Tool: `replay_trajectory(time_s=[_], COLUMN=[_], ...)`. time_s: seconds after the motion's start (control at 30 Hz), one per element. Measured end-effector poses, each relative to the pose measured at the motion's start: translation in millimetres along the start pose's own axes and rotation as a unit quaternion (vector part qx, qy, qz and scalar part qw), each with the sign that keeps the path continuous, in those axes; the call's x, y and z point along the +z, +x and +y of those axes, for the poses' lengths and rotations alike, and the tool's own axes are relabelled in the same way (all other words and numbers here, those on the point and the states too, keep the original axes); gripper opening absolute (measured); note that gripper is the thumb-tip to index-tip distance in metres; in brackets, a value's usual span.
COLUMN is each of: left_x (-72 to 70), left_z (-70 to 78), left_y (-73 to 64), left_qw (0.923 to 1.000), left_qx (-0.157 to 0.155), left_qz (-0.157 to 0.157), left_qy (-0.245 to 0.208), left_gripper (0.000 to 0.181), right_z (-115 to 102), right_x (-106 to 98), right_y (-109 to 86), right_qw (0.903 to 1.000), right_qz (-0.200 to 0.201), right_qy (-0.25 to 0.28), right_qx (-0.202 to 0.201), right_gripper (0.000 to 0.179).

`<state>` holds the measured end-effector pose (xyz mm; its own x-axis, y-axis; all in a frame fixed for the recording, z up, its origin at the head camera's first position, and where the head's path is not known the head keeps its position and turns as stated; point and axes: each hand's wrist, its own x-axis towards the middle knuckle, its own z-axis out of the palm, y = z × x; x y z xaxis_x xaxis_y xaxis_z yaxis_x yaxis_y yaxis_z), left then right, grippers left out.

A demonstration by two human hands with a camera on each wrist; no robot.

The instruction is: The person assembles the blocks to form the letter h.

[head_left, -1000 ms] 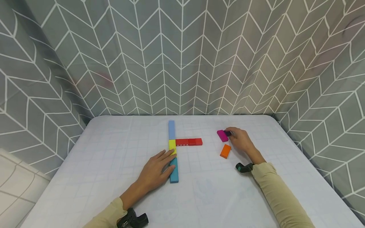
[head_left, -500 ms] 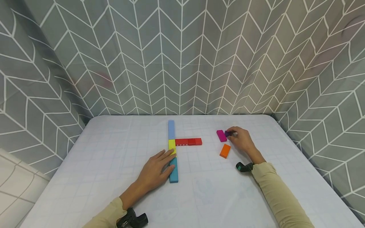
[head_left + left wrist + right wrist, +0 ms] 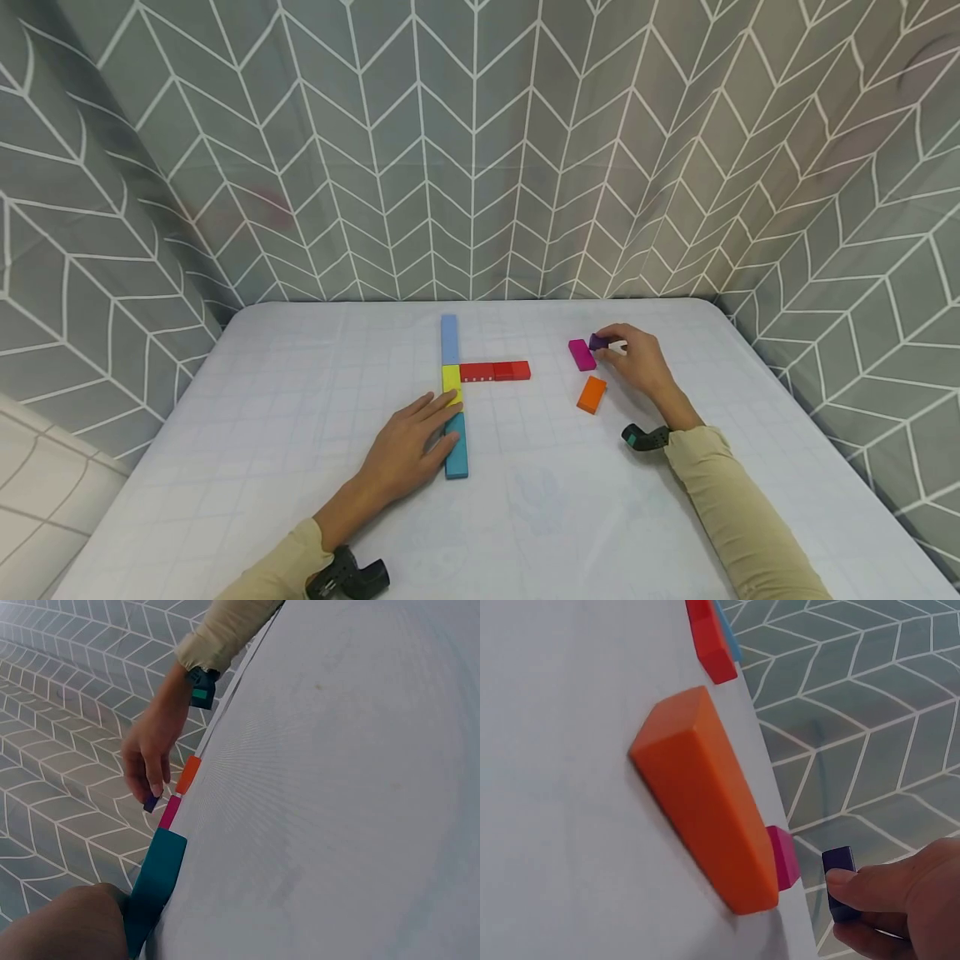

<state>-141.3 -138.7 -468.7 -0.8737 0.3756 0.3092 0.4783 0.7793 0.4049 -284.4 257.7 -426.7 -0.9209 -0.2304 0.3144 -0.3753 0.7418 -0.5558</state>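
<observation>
Purple showed at the tips of the right hand [image 3: 633,360], where thumb and fingers pinched a small purple block [image 3: 597,342] (nearly navy in the right wrist view) on the right side of the table [image 3: 562,517]. Whether its underside touched the white cover could not be told. Just beside it, to the left, lay a magenta block [image 3: 581,355], and nearer the person an orange block [image 3: 592,394] rested at a slant.

Well apart from these, the left hand [image 3: 408,442] lay palm down with its fingers extended and slightly spread, fingertips over the near part of a yellow block [image 3: 452,379] and thumb over a teal block [image 3: 457,458]. Teal, yellow and a light blue block [image 3: 449,339] ran end to end in a line away from the person. From the yellow one's right side a red row [image 3: 495,372] reached rightward, white dots along part of it.

Behind the table hung a grey curtain [image 3: 480,167] patterned with white zigzag lines.
</observation>
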Motion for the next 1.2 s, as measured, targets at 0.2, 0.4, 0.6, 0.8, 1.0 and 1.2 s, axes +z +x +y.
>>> replay_trajectory(time_s=[0.2,0.4,0.6,0.8,1.0,1.2], left_x=[0.1,0.9,1.2,1.7,2.1,3.1], left_z=[0.6,0.1,1.1,1.1,0.4,-0.7], left_y=[0.6,0.7,0.6,0.2,0.3,0.2], left_qw=[1.0,1.0,0.9998,0.9998,0.9998,0.9998], left_qx=[0.002,0.004,0.01,0.008,0.008,0.008], left_qz=[0.0,0.006,0.016,0.016,0.015,0.016], left_qy=[0.0,0.001,-0.001,0.0,-0.005,-0.005], left_gripper=[0.049,0.049,0.049,0.049,0.049,0.049], right_z=[-6,-17,-26,-33,-39,-47], right_x=[-2,-4,-5,-3,-1,1], right_y=[-0.5,-1.2,-2.9,-4.1,-4.4,-5.7], right_qw=[0.9999,0.9997,0.9996,0.9992,0.9989,0.9986], right_qz=[0.008,0.009,0.002,0.001,-0.004,-0.019], right_qy=[0.007,0.014,0.024,0.03,0.035,0.044], right_qx=[-0.012,-0.02,-0.015,-0.026,-0.03,-0.023], right_gripper=[0.029,0.029,0.029,0.03,0.031,0.031])
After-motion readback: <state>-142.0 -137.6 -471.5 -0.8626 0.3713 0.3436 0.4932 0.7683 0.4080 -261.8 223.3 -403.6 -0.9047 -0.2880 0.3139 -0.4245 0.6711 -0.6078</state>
